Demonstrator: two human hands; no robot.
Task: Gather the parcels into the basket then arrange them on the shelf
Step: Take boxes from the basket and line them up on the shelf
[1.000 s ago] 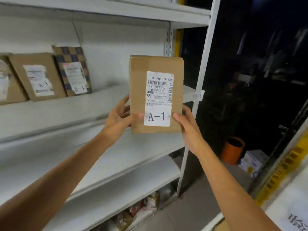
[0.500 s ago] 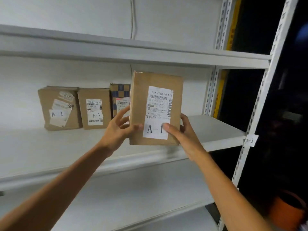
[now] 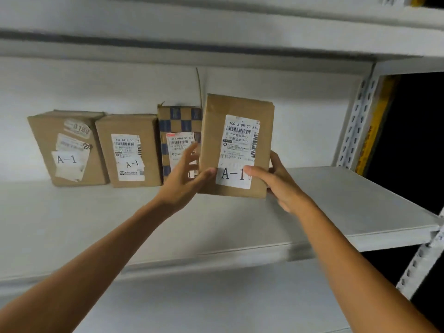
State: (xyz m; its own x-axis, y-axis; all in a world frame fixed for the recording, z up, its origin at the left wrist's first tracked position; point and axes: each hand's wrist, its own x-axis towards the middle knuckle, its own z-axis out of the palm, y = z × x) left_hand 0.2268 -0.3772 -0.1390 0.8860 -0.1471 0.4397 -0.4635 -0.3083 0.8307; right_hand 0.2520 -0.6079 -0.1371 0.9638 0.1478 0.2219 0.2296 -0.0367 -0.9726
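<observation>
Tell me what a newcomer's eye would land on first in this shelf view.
First, the brown parcel with a big "A-1" label, held upright at centre between the left hand and right hand, over the white shelf. Next, the row leaning on the back wall to its left: two plain brown parcels and a blue-checked parcel, partly hidden by the left hand.

The held brown parcel (image 3: 236,146) carries a white shipping label reading "100 J188-00 K15" over a barcode, with "A-1" in large print at its foot. Along the shelf's back edge, the leftmost brown parcel (image 3: 66,147) shows "0180" and "A-1". The middle brown parcel (image 3: 128,150) shows "A-1", and the checked parcel (image 3: 179,131) a label too blurred to read surely.
</observation>
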